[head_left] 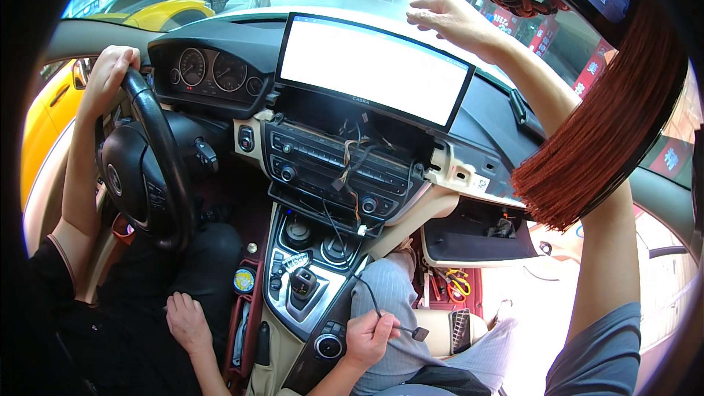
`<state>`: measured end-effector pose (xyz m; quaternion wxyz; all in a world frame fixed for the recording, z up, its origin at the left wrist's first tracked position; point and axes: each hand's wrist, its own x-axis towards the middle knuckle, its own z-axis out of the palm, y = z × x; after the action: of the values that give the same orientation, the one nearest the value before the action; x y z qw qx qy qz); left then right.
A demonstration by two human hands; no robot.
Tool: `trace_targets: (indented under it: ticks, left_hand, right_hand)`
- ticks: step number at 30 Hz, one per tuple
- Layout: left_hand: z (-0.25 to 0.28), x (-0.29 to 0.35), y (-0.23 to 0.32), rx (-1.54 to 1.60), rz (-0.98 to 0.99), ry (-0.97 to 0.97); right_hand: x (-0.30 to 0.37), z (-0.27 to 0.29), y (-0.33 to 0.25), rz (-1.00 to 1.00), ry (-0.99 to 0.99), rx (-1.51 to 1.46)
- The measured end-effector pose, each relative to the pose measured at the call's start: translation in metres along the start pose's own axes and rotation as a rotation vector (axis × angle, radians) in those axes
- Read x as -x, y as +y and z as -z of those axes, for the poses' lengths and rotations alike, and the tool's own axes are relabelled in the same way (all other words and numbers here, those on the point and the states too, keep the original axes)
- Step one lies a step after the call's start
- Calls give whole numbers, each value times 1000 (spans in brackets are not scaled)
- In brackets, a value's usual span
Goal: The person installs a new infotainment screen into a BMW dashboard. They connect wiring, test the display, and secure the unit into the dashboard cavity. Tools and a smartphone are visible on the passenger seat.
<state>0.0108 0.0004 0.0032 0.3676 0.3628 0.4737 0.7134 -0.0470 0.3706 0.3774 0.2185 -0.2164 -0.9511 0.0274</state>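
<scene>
My left hand point(371, 339) is closed round a thin black cable point(369, 295), with the cable's small black connector point(419, 334) sticking out past my fingers above my grey trouser leg. The cable runs up toward the centre console. My right hand point(449, 23) is raised near the windscreen, its fingers stretched out with nothing visible in them. Just below it is the upper right edge of a wide display point(374, 66), lit white. Under the display, loose wires point(350, 154) hang from the opened dashboard over the radio and climate panel point(334, 169).
A person in the driver's seat has one hand point(114, 73) on the steering wheel point(158, 147). The glovebox point(480, 238) hangs open above yellow-handled pliers point(458, 284) and other tools. A red-brown tassel point(601, 139) hangs before my right arm. The gear lever point(302, 284) stands between the seats.
</scene>
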Motion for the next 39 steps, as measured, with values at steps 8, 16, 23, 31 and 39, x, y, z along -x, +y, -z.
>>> trace_targets:
  ticks: [8,16,23,31,39]
  left_hand:
    - [1,1,-1,-30,-9,-16]
    - [-1,1,1,-67,-40,-12]
    - [0,1,1,-52,-31,-9]
    - [-3,0,6,-44,-28,45]
    - [-2,-2,11,-125,-139,-27]
  right_hand:
    - [47,16,25,-156,-38,-122]
    - [52,7,57,-197,22,-109]
    - [67,7,91,-176,188,-199]
    - [230,-38,43,16,529,-52]
    - [473,-186,6,-374,-25,-317]
